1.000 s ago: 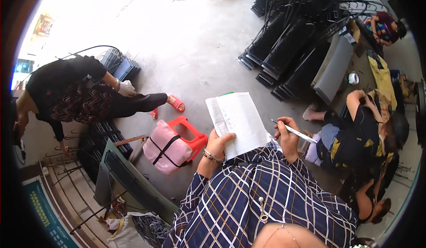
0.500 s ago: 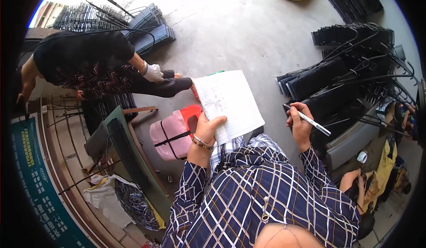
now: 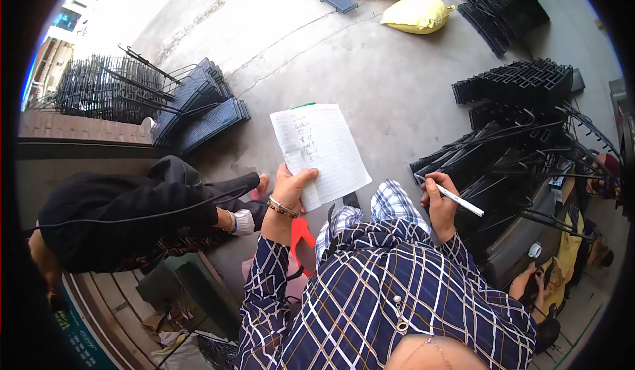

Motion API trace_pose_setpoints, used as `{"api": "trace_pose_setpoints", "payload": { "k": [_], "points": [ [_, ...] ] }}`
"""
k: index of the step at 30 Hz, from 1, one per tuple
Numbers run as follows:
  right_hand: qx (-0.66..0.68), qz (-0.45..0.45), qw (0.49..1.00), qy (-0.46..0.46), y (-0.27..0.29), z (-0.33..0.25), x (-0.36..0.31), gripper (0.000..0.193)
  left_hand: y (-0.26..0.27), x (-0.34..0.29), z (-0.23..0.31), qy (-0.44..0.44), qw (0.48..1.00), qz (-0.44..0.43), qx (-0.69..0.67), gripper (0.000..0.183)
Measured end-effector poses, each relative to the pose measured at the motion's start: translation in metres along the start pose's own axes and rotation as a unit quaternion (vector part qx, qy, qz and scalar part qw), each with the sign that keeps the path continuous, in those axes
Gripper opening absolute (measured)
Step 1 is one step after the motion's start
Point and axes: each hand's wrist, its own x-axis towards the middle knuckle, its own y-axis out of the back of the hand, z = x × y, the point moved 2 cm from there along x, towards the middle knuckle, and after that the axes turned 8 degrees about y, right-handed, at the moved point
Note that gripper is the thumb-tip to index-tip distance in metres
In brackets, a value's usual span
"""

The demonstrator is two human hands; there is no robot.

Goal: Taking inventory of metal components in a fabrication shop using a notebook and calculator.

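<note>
A white notebook [image 3: 321,151] with lined pages sits near the middle of the frame, a little above the person's arms. It is open and tilted, with some small writing on the left part of the page and a thin green edge at its top. The left hand [image 3: 291,188] holds it at the bottom corner — the thumb lies on top of the page and the other fingers are curled under it. There are bracelets on that wrist.

The right hand [image 3: 438,201] is just to the right of the notebook, not touching it. It is closed around a white pen [image 3: 458,199], and the pen points out toward the right side of the frame.

Both arms wear a dark blue shirt [image 3: 397,297] with white and tan lines, which fills the bottom middle. Under the left arm, something red [image 3: 301,237] peeks out; I cannot tell what it is.

On the left side, another person in dark clothes [image 3: 126,214] bends down low.

The grey floor [image 3: 357,59] is all around. In the upper left lie black wire racks [image 3: 198,102] in a pile — more black racks [image 3: 516,125] are stacked on the right side. At the top of the frame sit yellow sacks [image 3: 413,12]. In the bottom right corner, one more person in yellow [image 3: 562,264] is partly seen.
</note>
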Motion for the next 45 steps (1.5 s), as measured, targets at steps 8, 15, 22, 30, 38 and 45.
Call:
{"api": "trace_pose_setpoints", "payload": {
  "k": [8, 15, 22, 30, 38, 45],
  "points": [
    [-0.039, 0.003, 0.999, -0.014, -0.081, -0.011, 0.116, 0.013, 0.065, 0.099, 0.109, -0.016, 0.998, 0.048, 0.028, 0.045],
    [-0.037, -0.032, 0.997, 0.056, -0.191, -0.038, 0.269, 0.016, 0.070, 0.207, 0.123, 0.037, 0.994, 0.024, -0.096, 0.060],
    [-0.096, -0.017, 0.972, 0.213, -0.234, -0.072, 0.417, 0.019, 0.031, 0.337, 0.228, 0.039, 0.997, -0.041, -0.047, 0.058],
    [-0.071, 0.167, 0.982, 0.048, -0.235, -0.059, 0.481, 0.016, -0.095, 0.493, 0.379, 0.018, 0.971, -0.213, 0.103, 0.046],
    [0.022, 0.367, 0.930, 0.018, -0.267, -0.041, 0.471, 0.011, -0.173, 0.566, 0.416, 0.077, 0.917, -0.345, 0.185, 0.033],
    [0.016, 0.486, 0.873, 0.039, -0.266, -0.045, 0.477, 0.010, -0.227, 0.587, 0.405, 0.104, 0.861, -0.427, 0.254, 0.028]
  ]
}}
